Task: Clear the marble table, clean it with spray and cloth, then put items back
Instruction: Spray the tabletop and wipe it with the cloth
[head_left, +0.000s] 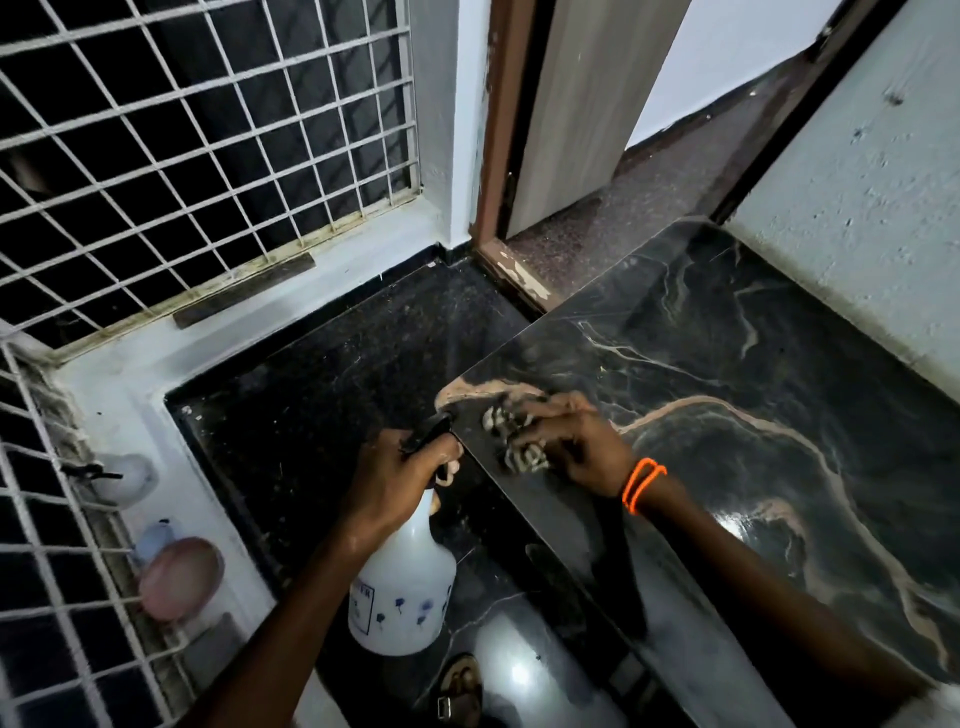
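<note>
While gripping bottle, left hand closed.

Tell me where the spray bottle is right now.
In the head view, the spray bottle hangs lower centre, gripped at the trigger by the left hand, just left of the marble table edge, above the dark floor.
</note>
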